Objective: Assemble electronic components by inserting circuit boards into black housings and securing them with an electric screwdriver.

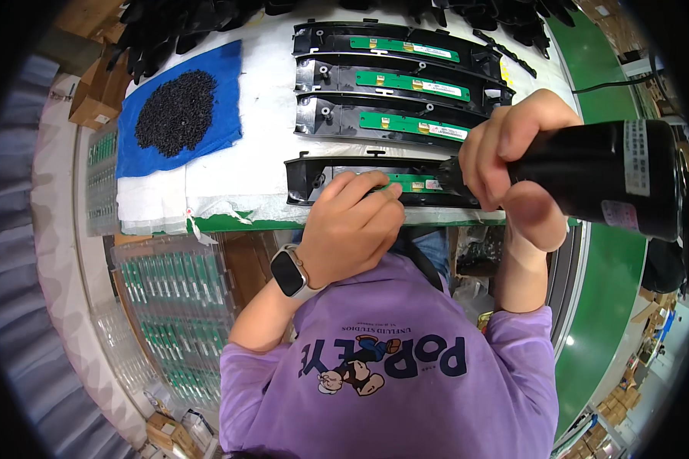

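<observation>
My right hand (517, 164) is wrapped round a thick black electric screwdriver (589, 172) with white labels. Its dark front end is down by the right part of a green circuit board (421, 183) in the nearest long black plastic casing (302, 182). Over the left part of that board, my left hand (356, 218) is closed, with its fingertips pinched together at the board. What lies between those fingertips is hidden. The tool's very tip cannot be made out either.
Beyond lie several similar black casings (310, 115) with green boards. A blue cloth (230, 92) at the left bears a heap of small black pieces (177, 115), likely screws. More black parts (191, 23) crowd the far edge. Clear trays of green boards (172, 279) stand below the table's left side.
</observation>
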{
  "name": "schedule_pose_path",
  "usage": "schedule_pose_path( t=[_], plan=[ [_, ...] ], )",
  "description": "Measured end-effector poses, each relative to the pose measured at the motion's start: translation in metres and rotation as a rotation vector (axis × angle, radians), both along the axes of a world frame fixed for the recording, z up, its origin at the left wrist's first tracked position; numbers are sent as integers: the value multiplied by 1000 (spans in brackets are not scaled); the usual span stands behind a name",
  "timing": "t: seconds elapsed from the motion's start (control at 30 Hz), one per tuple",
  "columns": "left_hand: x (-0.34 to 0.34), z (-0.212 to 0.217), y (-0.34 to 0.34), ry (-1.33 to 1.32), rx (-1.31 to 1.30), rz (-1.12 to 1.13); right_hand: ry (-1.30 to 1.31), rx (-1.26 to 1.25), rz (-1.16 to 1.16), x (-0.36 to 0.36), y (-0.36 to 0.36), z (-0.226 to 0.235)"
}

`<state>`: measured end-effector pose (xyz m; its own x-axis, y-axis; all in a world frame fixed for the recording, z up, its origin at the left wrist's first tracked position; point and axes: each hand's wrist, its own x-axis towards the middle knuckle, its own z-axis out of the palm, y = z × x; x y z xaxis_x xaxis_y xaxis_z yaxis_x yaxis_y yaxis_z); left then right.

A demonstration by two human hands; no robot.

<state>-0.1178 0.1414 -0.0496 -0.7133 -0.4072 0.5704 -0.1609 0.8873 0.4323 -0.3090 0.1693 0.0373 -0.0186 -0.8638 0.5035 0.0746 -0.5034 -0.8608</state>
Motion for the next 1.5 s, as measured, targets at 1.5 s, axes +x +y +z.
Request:
schedule_pose_path(
  t=[1.5],
  plan=[
    [55, 55, -82, 62, -105, 745, -250, -74, 145, 9, -3, 14]
  ],
)
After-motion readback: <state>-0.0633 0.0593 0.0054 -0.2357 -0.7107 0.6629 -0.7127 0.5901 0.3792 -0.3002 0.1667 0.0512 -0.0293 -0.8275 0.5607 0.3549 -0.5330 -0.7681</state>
